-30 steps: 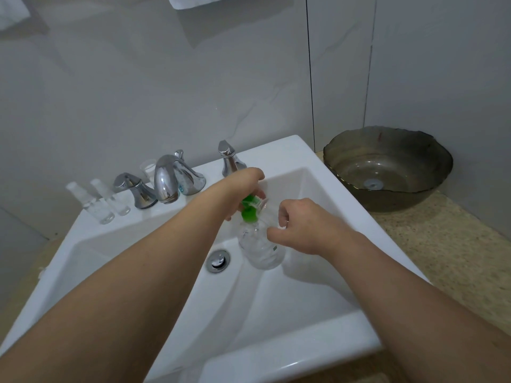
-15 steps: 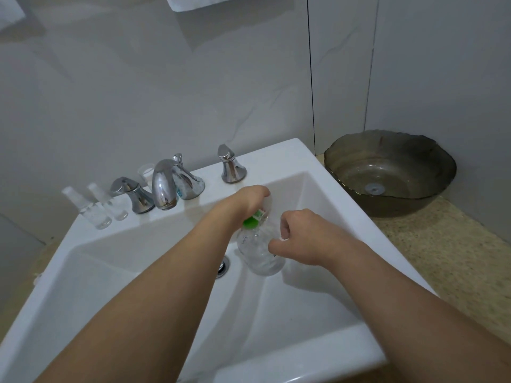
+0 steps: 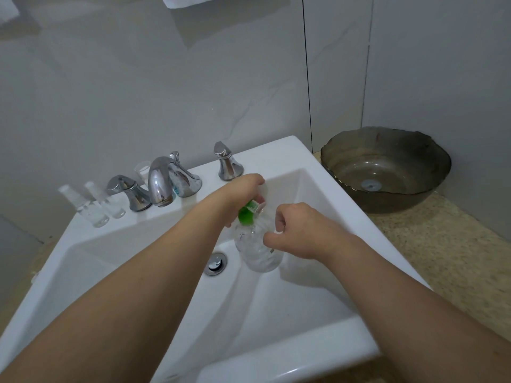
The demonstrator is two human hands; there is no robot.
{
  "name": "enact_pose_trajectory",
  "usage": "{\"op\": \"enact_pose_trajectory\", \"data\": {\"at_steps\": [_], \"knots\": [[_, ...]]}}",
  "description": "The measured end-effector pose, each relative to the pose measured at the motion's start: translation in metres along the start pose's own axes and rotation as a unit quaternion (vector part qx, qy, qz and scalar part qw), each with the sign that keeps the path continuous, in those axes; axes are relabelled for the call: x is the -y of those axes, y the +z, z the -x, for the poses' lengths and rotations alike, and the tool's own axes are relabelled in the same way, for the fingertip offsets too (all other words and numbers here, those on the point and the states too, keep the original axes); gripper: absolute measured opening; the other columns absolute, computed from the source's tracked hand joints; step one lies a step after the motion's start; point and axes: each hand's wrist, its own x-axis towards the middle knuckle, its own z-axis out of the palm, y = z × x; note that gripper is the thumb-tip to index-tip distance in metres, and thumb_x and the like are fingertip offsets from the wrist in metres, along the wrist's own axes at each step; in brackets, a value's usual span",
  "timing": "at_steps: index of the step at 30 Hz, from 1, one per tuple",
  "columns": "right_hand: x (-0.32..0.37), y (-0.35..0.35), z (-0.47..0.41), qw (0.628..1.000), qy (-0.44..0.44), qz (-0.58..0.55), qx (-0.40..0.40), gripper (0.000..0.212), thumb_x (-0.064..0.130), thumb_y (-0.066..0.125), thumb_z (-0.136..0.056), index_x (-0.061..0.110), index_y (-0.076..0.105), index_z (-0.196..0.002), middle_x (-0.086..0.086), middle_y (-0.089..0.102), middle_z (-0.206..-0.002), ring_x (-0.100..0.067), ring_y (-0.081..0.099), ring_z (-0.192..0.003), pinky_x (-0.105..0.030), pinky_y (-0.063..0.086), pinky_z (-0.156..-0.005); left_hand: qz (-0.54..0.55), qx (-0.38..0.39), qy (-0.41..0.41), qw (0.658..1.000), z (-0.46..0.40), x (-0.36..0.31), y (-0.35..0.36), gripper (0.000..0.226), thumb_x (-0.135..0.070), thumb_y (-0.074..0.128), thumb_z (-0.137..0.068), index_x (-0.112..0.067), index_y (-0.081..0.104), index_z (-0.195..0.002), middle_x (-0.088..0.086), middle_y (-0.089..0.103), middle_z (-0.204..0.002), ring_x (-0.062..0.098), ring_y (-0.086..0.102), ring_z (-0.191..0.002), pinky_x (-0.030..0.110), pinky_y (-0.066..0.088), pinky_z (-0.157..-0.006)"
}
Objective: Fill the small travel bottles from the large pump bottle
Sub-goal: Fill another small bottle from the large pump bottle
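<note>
A: Starting at the far left of the sink deck, what are you seeing?

B: Two small clear travel bottles are standing upright side by side on the white sink ledge, just left of the left chrome tap handle. Next to that the chrome spout is curving toward the basin, with a small clear cup sitting behind it.

A: And your left hand?

B: Your left hand is reaching over the basin with its fingers curled down around the top of the large clear bottle, right above its green label. The pump head itself is hidden under your palm, so you cannot tell how it sits.

A: Where is that bottle?

B: It is standing inside the basin, just right of the chrome drain stopper, well apart from the travel bottles.

A: The right hand?

B: Your right hand is gripping the bottle's shoulder from the right, fingers curled and thumb pressing against the clear plastic.

A: Anything further right?

B: The right tap handle is standing behind your hands, and a dark glass vessel bowl is resting on the speckled counter beside the sink.
</note>
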Motion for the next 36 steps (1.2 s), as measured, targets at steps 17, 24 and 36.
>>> {"op": "enact_pose_trajectory", "data": {"at_steps": [17,24,36], "knots": [[0.0,0.0,0.0,0.999,0.01,0.022,0.023,0.027,0.041,0.065,-0.077,0.02,0.048,-0.077,0.002,0.054,-0.079,-0.013,0.05,-0.064,-0.027,0.038,-0.052,-0.03,-0.016,0.04,0.999,-0.01,0.004,0.01,0.046,-0.03,0.035,-0.106,0.0,0.065,-0.124,-0.001,0.059,-0.087,0.015,0.042,-0.066,0.028,0.027,-0.053],[-0.001,0.001,0.0,1.0,0.008,0.021,0.017,0.027,0.042,0.065,-0.076,0.02,0.049,-0.077,0.004,0.054,-0.078,-0.011,0.049,-0.063,-0.028,0.036,-0.051,-0.014,-0.013,0.028,0.999,-0.008,0.006,0.01,0.047,-0.032,0.037,-0.104,0.0,0.066,-0.121,-0.001,0.057,-0.083,0.017,0.044,-0.065,0.028,0.027,-0.053],[-0.001,0.001,-0.001,1.0,-0.001,-0.021,-0.013,0.025,0.041,0.065,-0.076,0.022,0.048,-0.075,0.004,0.052,-0.076,-0.012,0.049,-0.063,-0.028,0.041,-0.057,0.046,-0.006,0.014,0.999,-0.01,0.0,-0.005,0.051,-0.051,0.041,-0.093,-0.012,0.072,-0.083,0.007,0.068,-0.106,0.03,0.054,-0.095,0.046,0.042,-0.101]]}}
